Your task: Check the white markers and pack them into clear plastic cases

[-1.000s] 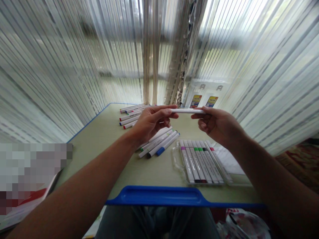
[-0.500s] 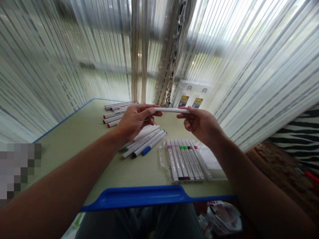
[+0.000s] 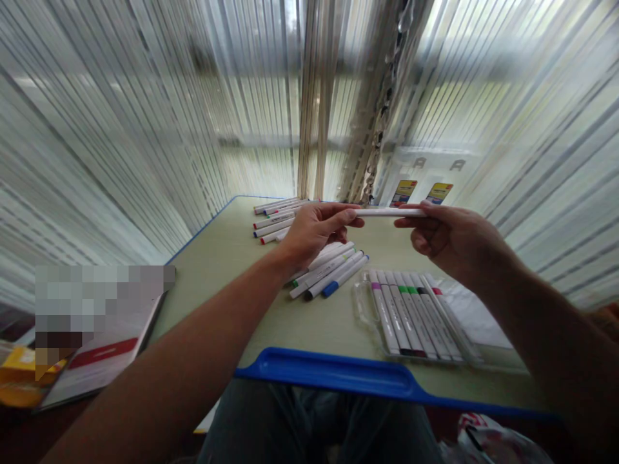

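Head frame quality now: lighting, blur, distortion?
Head view: backlit through the curtain, right forearm shadowed toward the bottom corner. Head view: wide-angle stretch, curtain lines fanning outward. Head view: soft detail, no legible print on the held pen or cased markers; image pixelated at left.

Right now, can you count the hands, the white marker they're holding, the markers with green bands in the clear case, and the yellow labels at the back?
Hands, left hand and right hand: 2
White marker held between them: 1
Green-banded markers in the clear case: 2
Yellow labels at the back: 2
Total: 7
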A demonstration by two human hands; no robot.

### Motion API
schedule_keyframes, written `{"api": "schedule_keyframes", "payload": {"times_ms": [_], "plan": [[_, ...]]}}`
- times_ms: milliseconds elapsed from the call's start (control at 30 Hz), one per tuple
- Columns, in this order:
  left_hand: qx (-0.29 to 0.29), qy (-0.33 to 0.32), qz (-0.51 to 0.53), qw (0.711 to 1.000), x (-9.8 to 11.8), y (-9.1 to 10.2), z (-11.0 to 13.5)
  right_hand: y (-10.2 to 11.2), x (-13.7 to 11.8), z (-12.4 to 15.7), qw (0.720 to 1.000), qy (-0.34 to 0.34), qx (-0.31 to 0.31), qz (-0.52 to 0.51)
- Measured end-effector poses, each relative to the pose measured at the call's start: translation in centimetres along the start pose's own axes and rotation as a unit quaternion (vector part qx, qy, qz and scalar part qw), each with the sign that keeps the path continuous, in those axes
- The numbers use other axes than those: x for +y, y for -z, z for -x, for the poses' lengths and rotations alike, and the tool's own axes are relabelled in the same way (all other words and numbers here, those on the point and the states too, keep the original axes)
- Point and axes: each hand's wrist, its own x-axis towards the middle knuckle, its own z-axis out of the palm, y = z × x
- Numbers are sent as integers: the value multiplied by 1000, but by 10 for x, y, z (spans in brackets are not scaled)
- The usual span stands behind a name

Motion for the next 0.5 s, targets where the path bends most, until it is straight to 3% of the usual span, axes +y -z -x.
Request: {"api": "schedule_keyframes", "payload": {"times_ms": [500], "plan": [[9, 45, -51, 998, 1, -3, 3, -6, 0, 5, 1000, 7, -10, 19]]}}
